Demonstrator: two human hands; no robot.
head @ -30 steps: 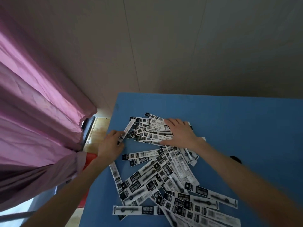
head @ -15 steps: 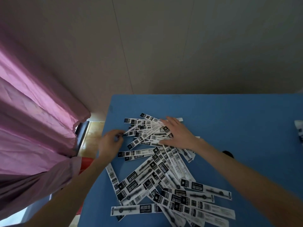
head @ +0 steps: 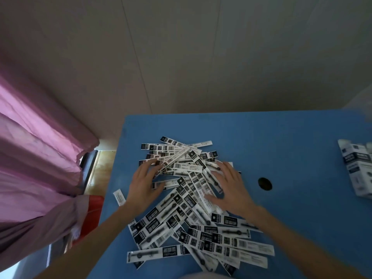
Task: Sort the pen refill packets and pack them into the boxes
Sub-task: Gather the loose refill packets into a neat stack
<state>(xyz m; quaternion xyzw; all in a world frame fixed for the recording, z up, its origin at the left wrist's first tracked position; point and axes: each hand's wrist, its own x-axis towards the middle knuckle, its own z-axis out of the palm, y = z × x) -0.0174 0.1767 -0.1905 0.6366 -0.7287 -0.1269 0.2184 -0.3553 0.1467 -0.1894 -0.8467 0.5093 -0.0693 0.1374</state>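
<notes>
With both the left hand (head: 143,185) and right hand (head: 231,189) lying flat, fingers spread on the jumbled pen refill packets (head: 193,208), I'd rake them together gently so none slide off the blue table (head: 291,141).

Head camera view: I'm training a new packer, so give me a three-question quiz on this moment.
1. True or false: both hands, left and right, lie spread on the pile of refill packets.
2. The white box is at the blue table's: A) right edge B) left edge C) near edge
3. Fill in: one stray packet lies apart, on the pile's ___ side.

Key: 1 true; 2 A; 3 left
</notes>
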